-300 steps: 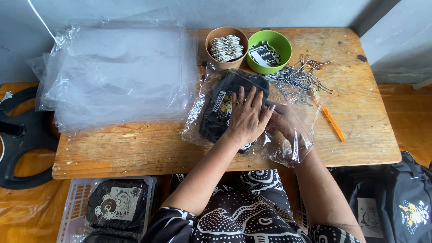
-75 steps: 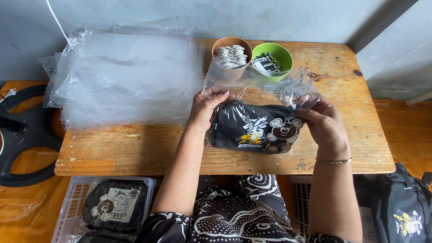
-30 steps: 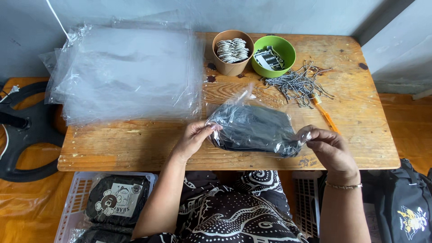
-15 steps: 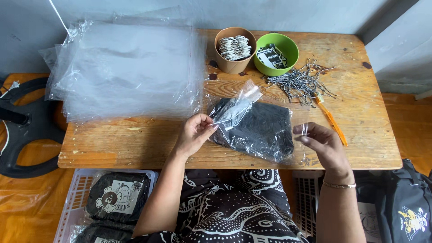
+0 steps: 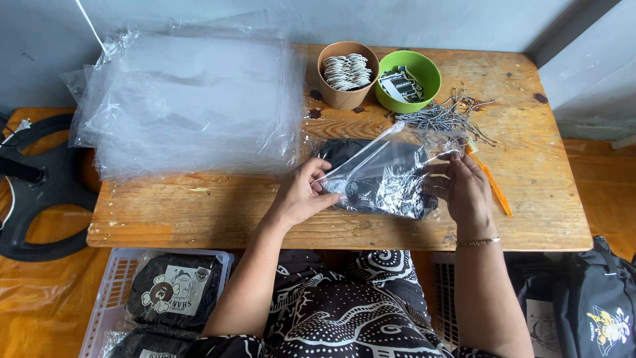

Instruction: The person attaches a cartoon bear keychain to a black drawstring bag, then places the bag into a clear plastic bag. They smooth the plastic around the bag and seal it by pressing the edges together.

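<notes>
The left hand pinched the near left corner of a clear plastic bag between thumb and fingertips, and the right hand gripped the bag's right end, its fingers curled over the flap. Inside the bag lay a folded black garment, resting on the desk just in front of the person, between the two hands. The bag's open flap stood up diagonally over the garment.

To close the flap well, it seemed best to keep the garment flat and pushed fully to the bottom, draw the flap taut from both corners at once, and press it down evenly so no crease or trapped air was sealed in.

Just beyond the bag, a tangle of thin metal chains lay close to its far right corner, and an orange pen-like tool lay beside the right hand; either could snag the film. Farther back stood a brown paper cup of pale tags and a green bowl of dark tags. A tall stack of empty clear bags filled the desk's left half, touching the working bag's left side. Open room was a bare strip along the near edge. Below that edge, on the left, a white basket held packed garments.
</notes>
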